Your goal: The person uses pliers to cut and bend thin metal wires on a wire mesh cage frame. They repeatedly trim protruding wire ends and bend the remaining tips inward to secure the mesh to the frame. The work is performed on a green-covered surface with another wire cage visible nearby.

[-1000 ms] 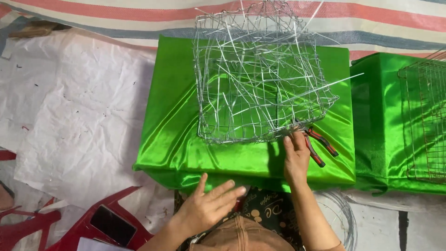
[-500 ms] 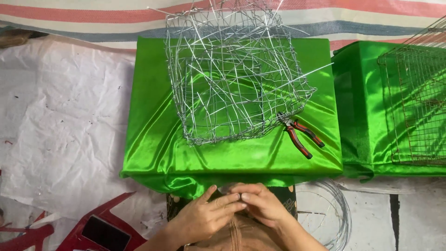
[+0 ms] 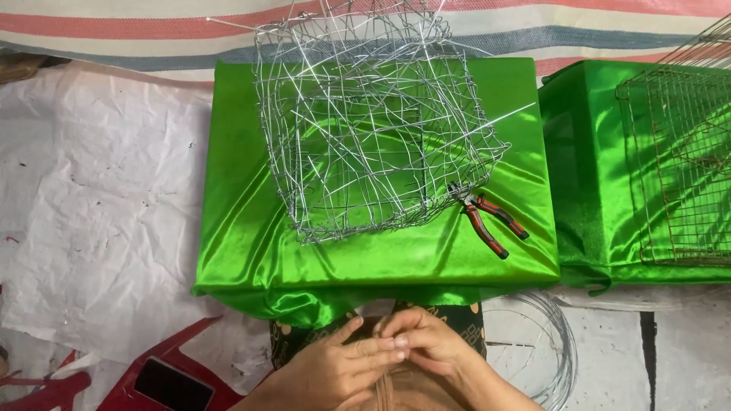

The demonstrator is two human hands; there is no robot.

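Crumpled white sheeting (image 3: 99, 205) covers the floor, with a striped cloth (image 3: 137, 34) along the far edge. On it stands a box draped in glossy green satin (image 3: 244, 228), smooth and creased at the corners. An irregular, roughly cubic cage of tangled silver wire (image 3: 373, 114) rests on the satin, stray ends protruding. Red-handled pliers (image 3: 487, 217) lie just beside its near right corner, untouched. Near the body, the left hand (image 3: 335, 373) and right hand (image 3: 430, 354) meet, fingertips pinched together; what they grip is too fine to tell. A coil of thin wire (image 3: 560, 342) lies on the floor by the right wrist. Judgement: fine wire needs a firm pinch and short, controlled bends. A second green box carries a rusty wire grid (image 3: 678, 167).
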